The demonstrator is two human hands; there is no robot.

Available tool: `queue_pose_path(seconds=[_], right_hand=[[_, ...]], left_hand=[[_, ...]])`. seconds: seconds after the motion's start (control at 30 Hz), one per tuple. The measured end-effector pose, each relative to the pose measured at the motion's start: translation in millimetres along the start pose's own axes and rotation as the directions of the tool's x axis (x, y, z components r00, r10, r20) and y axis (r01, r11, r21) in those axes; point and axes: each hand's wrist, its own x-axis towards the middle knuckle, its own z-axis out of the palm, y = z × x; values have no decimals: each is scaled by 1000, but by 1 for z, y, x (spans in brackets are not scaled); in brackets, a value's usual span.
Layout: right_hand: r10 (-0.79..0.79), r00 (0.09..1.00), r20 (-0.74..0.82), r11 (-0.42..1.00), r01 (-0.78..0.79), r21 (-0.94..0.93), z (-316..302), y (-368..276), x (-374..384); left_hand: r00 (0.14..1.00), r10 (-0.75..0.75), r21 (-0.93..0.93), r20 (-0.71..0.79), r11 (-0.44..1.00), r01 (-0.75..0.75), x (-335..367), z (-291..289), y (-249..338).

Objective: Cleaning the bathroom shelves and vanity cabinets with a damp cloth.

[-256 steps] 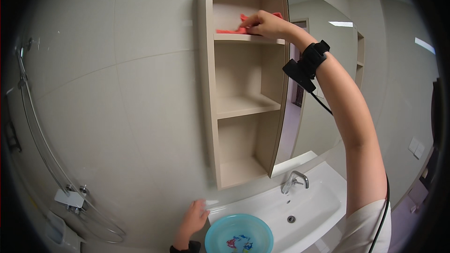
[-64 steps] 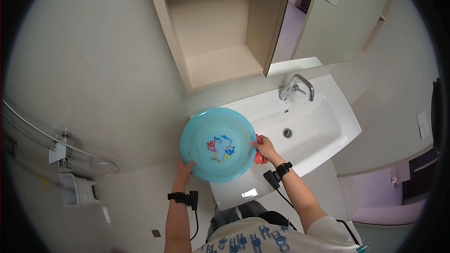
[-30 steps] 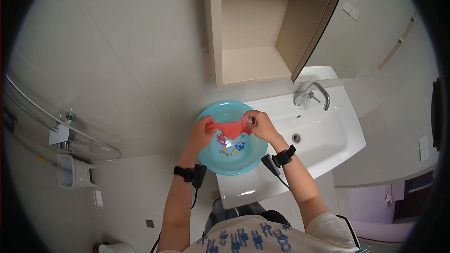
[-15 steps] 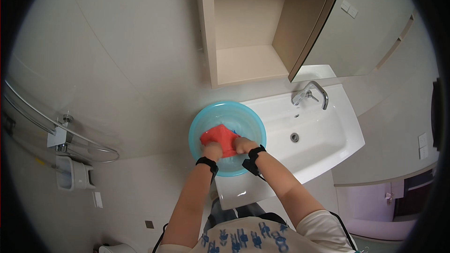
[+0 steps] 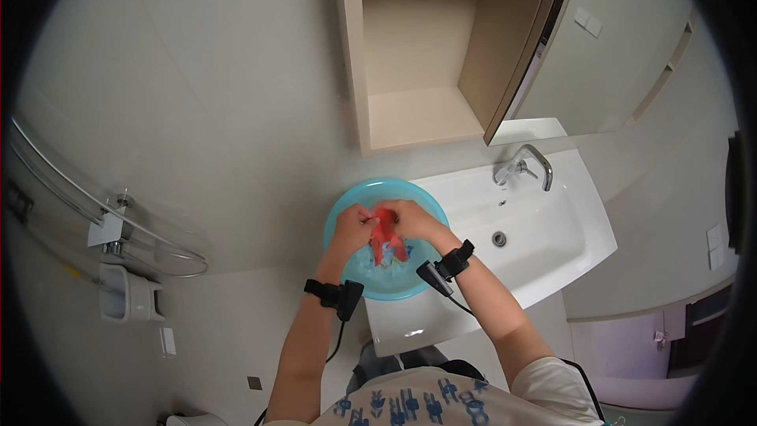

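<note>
Tiled bathroom: white sink (image 5: 552,248) with faucet (image 5: 527,163) beneath an open wall cabinet (image 5: 418,55). A turquoise basin (image 5: 347,213) rests on the sink's left end. Over it, the left hand (image 5: 352,226) and right hand (image 5: 412,218) both grip a red cloth (image 5: 385,241), which hangs lengthwise down into the basin.

Basin (image 5: 347,213) on sink (image 5: 552,244) left end; tap (image 5: 527,164) behind drain; open cabinet (image 5: 418,71) above.

Soft red cloth (image 5: 386,241), glossy turquoise plastic basin (image 5: 347,217), smooth white ceramic sink (image 5: 552,229) — shiny metal tap (image 5: 524,164)
</note>
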Motion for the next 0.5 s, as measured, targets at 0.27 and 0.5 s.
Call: queue_pose_path(seconds=[0.27, 0.5], right_hand=[[386, 883, 269, 915, -328, -234, 50, 78, -3], [287, 957, 43, 942, -290, 169, 32, 36, -10]], left_hand=[[881, -381, -438, 282, 765, 471, 2, 52, -74], [638, -543, -580, 546, 305, 756, -14, 45, -35]])
